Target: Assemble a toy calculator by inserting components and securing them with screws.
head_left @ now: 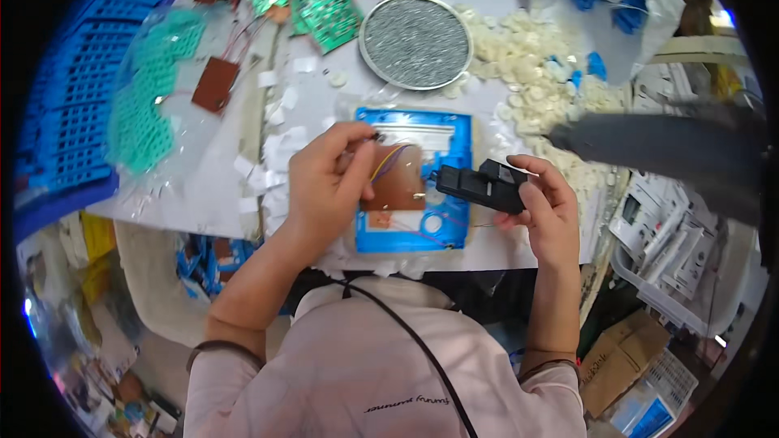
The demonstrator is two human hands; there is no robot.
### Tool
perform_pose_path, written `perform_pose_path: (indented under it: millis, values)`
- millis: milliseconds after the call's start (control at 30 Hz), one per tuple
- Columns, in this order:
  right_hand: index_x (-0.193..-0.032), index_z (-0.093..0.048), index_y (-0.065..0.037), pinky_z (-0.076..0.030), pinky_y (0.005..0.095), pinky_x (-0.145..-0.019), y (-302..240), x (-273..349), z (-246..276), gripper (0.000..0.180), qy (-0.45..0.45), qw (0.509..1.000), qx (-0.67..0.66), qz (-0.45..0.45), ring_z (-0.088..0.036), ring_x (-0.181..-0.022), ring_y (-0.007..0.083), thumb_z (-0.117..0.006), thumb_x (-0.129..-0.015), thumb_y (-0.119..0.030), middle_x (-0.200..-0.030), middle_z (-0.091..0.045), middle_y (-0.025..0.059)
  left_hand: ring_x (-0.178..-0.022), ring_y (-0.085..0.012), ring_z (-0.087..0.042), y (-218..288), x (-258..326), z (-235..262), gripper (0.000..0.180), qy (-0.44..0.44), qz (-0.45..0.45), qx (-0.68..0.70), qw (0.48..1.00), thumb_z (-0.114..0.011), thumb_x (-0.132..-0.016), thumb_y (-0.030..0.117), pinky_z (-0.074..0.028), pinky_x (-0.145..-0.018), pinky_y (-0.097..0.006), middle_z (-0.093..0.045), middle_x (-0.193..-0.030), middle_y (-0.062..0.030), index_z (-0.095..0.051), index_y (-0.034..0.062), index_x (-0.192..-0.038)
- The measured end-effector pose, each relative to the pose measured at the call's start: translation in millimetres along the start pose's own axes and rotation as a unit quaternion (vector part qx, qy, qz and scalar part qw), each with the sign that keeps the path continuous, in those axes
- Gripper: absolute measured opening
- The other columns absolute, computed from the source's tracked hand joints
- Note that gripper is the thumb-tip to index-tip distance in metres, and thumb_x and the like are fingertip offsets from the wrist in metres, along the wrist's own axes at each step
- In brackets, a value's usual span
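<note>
A blue plastic casing lies on the table in front of me, with a brown circuit board on it. Yellow and blue wires cross the board. Over the casing's left edge is my left hand, its thumb and fingers closed together; a small dark bit shows at the fingertips, too small to name. At the casing's right, my right hand grips a black plastic part, blocky and elongated, held above the table. A thin pinkish wire runs over the casing's lower part.
A round tray of small metal pieces stands behind the casing, beside many cream discs. Green circuit boards, a bag of green pieces and blue crates sit left. A dark grey rod-like tool juts in from the right.
</note>
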State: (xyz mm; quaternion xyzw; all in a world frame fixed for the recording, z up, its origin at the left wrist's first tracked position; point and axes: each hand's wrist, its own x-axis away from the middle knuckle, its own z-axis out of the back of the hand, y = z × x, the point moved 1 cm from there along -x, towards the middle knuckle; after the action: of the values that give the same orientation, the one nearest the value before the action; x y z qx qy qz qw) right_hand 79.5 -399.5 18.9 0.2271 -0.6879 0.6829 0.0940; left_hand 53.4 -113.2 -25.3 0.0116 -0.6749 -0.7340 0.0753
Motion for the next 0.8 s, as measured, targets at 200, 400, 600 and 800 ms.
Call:
perform_pose_path:
  millis: [200,400,600,800]
  values:
    - [-0.127,-0.061,0.003,-0.058,0.0229,-0.059,-7,-31,-50,0.032,-0.042,0.998,0.037,-0.012,-0.070,-0.069,0.0130,-0.062,-0.102,-0.017,-0.090,-0.068,0.0075,-0.052,-0.0050,-0.056,-13,-4,0,0.017,0.003,0.036,0.162,0.986,-0.057,-0.105,0.007,-0.040,-0.046,-0.019,-0.060,-0.077,-0.0015,-0.060,0.0008,-0.120]
    - [-0.124,-0.062,0.000,-0.054,0.0285,-0.052,-22,-46,-72,0.034,-0.051,0.980,0.195,0.003,-0.070,-0.061,0.0161,-0.065,-0.101,-0.026,-0.084,-0.071,0.0108,-0.050,-0.0020,-0.053,-18,3,2,0.016,0.006,0.007,0.137,0.991,-0.059,-0.103,0.005,-0.039,-0.045,-0.017,-0.062,-0.073,-0.0004,-0.062,-0.0007,-0.118]
    - [-0.125,-0.064,-0.007,-0.049,0.0395,-0.054,-31,-37,-69,0.043,-0.034,0.834,0.510,0.206,-0.065,-0.057,0.0297,-0.072,-0.093,-0.035,-0.077,-0.067,0.0125,-0.054,-0.0002,-0.049,-11,1,1,0.012,-0.006,-0.016,0.043,0.999,-0.065,-0.098,0.004,-0.038,-0.049,-0.018,-0.060,-0.067,0.0032,-0.067,0.0001,-0.109]
    - [-0.130,-0.062,-0.007,-0.050,0.0319,-0.060,-17,-26,-57,0.056,-0.054,0.782,0.529,0.325,-0.063,-0.070,0.0224,-0.084,-0.078,-0.011,-0.085,-0.065,0.0106,-0.056,-0.0028,-0.047,0,-13,9,0.009,-0.079,-0.048,-0.091,0.992,-0.071,-0.093,0.007,-0.037,-0.051,-0.023,-0.056,-0.064,0.0019,-0.070,0.0015,-0.101]
